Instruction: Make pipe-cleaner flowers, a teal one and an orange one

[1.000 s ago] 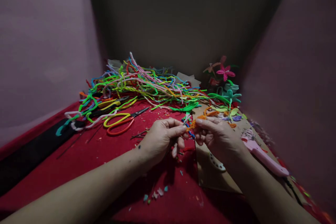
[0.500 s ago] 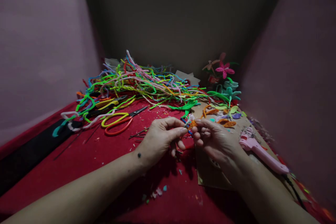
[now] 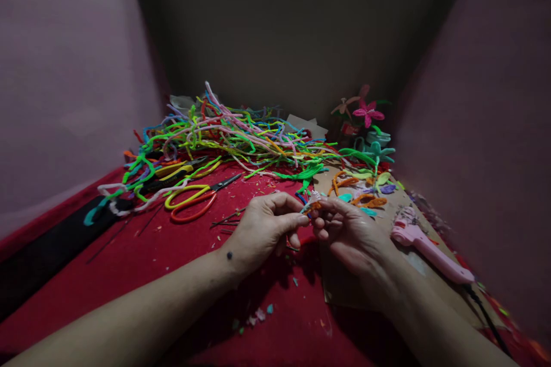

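My left hand (image 3: pixel 264 228) and my right hand (image 3: pixel 350 229) meet over the red cloth (image 3: pixel 142 264), both pinched on a small bundle of pipe cleaner pieces (image 3: pixel 310 204), orange, white and blue. The fingers of each hand are curled closed round it. Just beyond the hands lies a big tangled heap of coloured pipe cleaners (image 3: pixel 224 140). Scissors (image 3: pixel 196 199) with yellow and orange handles lie to the left of my left hand.
A cardboard sheet (image 3: pixel 344 287) under my right hand carries small pipe cleaner petals (image 3: pixel 365 198) and a pink glue gun (image 3: pixel 428 252) with a black cord. Finished pipe cleaner flowers (image 3: pixel 365 117) stand at the back right. Walls close in on three sides. Scraps litter the cloth.
Both hands have stayed together on the small bundle, shifting slightly as the fingers work it. The view has tilted a little.
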`<state>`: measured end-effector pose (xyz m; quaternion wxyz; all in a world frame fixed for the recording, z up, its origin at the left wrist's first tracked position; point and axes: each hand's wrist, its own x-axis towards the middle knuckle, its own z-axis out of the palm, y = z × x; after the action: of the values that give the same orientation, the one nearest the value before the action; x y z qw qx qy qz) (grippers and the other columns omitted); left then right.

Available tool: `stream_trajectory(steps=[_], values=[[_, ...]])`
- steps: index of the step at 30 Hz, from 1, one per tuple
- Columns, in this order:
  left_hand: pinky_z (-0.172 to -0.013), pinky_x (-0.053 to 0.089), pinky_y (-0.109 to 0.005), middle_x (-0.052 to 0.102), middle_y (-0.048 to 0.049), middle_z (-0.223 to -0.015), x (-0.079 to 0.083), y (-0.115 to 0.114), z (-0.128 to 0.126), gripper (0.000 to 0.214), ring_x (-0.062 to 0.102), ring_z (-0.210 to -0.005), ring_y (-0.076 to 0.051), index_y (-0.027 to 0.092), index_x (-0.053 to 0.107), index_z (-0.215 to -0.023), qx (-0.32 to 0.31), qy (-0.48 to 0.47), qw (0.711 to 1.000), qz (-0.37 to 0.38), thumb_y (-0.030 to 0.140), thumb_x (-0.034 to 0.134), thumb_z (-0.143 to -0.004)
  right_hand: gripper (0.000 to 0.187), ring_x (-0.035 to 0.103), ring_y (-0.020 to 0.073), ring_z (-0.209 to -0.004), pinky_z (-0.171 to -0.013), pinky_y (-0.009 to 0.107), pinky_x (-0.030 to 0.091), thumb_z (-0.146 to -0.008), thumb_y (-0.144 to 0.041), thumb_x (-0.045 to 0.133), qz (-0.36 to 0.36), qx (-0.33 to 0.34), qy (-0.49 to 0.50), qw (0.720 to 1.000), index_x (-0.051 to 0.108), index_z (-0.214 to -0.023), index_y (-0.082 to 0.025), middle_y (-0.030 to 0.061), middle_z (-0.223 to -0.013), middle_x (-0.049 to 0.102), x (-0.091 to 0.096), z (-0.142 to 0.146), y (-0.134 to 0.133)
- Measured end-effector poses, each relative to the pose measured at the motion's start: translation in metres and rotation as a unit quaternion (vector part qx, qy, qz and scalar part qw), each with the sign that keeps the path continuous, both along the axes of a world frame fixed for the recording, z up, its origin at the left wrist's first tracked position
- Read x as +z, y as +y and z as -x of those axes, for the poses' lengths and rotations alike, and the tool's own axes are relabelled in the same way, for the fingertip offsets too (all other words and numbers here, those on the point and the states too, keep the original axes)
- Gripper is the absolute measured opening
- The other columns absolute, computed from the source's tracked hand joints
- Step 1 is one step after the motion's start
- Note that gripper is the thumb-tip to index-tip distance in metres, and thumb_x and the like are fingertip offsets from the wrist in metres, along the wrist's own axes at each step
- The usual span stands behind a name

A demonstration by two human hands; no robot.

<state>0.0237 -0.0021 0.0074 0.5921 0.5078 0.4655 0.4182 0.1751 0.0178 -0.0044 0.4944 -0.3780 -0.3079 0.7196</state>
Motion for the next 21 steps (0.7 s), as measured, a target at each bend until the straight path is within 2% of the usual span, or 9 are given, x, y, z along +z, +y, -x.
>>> stream_trajectory(steps=[4,8,13,18,21], values=[[-0.033,0.028,-0.015,0.056,0.0021,-0.044,-0.007,0.003,0.002,0.013,0.040,-0.030,-0.005,0.014,0.062,-0.074,-0.018,-0.006,1.000,0.007,0.027,0.064,-0.071,0.004,0.049,0.0089,-0.046,-0.040,0.019,0.034,-0.059,-0.016,0.066,0.037,-0.015,0.019,0.999,0.062,-0.059,-0.015,0.0008,-0.053,0.060,0.000,0.002,0.000],[-0.032,0.027,-0.014,0.056,0.0026,-0.046,-0.013,0.005,0.004,0.013,0.039,-0.031,-0.004,0.015,0.060,-0.073,-0.028,-0.041,0.999,0.020,0.026,0.065,-0.071,0.004,0.049,0.0091,-0.046,-0.040,0.020,0.034,-0.059,-0.017,0.065,0.027,-0.003,0.019,0.999,0.062,-0.059,-0.015,0.0010,-0.054,0.059,0.000,0.002,-0.001],[-0.031,0.027,-0.012,0.054,0.0044,-0.043,-0.012,0.007,0.004,0.011,0.039,-0.030,-0.003,0.015,0.057,-0.073,-0.049,-0.078,0.995,0.050,0.021,0.065,-0.069,0.003,0.049,0.0091,-0.047,-0.041,0.020,0.034,-0.060,-0.017,0.065,0.029,0.016,0.026,0.999,0.063,-0.060,-0.014,0.0012,-0.054,0.060,0.001,0.002,-0.002],[-0.029,0.028,-0.012,0.063,0.0007,-0.059,-0.009,0.010,0.006,0.013,0.046,-0.033,-0.004,0.015,0.055,-0.076,-0.081,-0.111,0.988,0.070,0.015,0.064,-0.067,0.004,0.047,0.0057,-0.045,-0.040,0.016,0.032,-0.061,-0.015,0.065,0.049,0.012,0.056,0.997,0.065,-0.058,-0.012,0.0004,-0.052,0.060,0.005,0.004,-0.006],[-0.029,0.027,-0.012,0.061,0.0014,-0.056,-0.009,0.010,0.007,0.011,0.044,-0.032,-0.003,0.014,0.054,-0.073,-0.091,-0.108,0.987,0.080,0.015,0.064,-0.067,0.005,0.045,0.0049,-0.043,-0.038,0.016,0.031,-0.060,-0.015,0.066,0.044,0.011,0.063,0.997,0.064,-0.056,-0.012,0.0001,-0.052,0.060,0.007,0.005,-0.008]])
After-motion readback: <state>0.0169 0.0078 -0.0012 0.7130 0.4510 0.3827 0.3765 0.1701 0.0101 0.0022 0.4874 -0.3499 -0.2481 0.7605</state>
